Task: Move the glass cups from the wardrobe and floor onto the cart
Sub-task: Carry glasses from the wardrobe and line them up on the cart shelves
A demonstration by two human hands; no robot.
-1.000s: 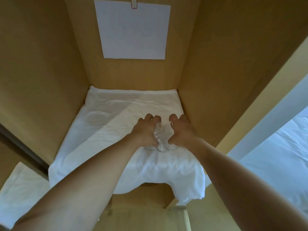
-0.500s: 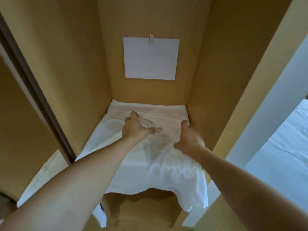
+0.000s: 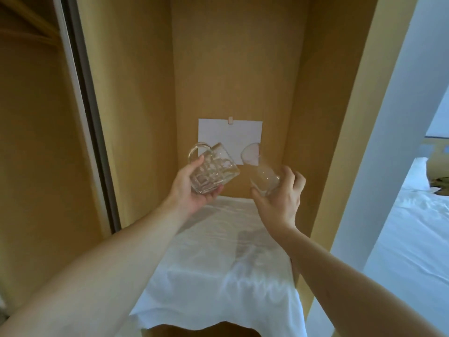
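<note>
In the head view, the left hand [image 3: 194,188] held a clear, faceted glass mug [image 3: 211,170] with a looped handle, its grip wrapped round the base so the mug tilted rightward above the white cloth [image 3: 218,263] on the wardrobe [image 3: 136,93] shelf. Just beside it but apart, the right hand [image 3: 281,198] gripped a smooth, plain glass [image 3: 260,171], tipped leftward with its rim in front of the white paper [image 3: 230,135] clipped to the back panel.
</note>
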